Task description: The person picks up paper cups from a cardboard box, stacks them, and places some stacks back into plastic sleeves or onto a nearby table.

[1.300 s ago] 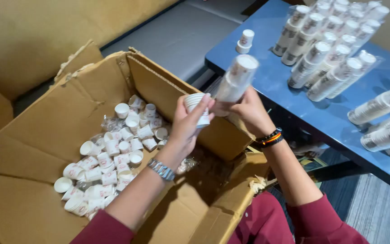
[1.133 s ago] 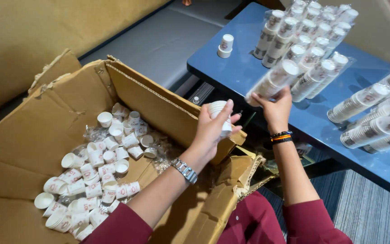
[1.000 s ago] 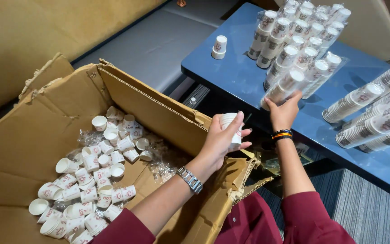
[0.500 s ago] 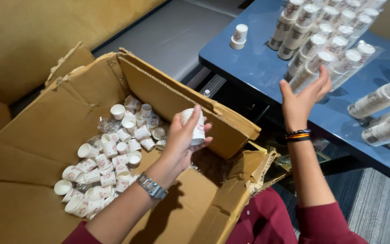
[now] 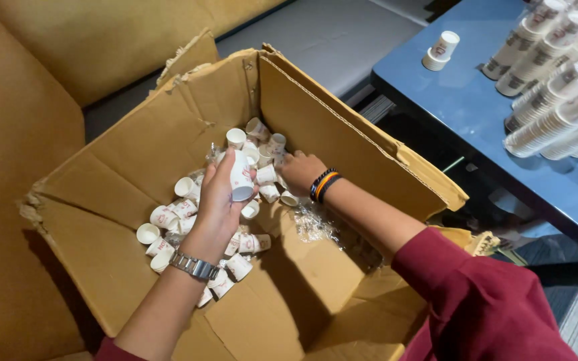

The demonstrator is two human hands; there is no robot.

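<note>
A big open cardboard box (image 5: 135, 180) holds a heap of small white paper cups (image 5: 168, 217) with red print. My left hand (image 5: 219, 200), with a metal watch on the wrist, is inside the box and grips one such paper cup (image 5: 241, 175) on its side. My right hand (image 5: 300, 172), wearing dark and orange wristbands, reaches down among the loose cups at the box's far side; its fingers are curled on the cups and partly hidden.
A blue table (image 5: 463, 107) stands to the right with several long stacks of paper cups (image 5: 556, 67) lying on it and a short stack of cups (image 5: 441, 50) standing alone. Tan cushions surround the box. Crumpled clear plastic (image 5: 316, 220) lies in the box.
My right hand has left the cup stacks on the table and dropped into the box. My left hand, still holding a cup, has moved lower over the heap.
</note>
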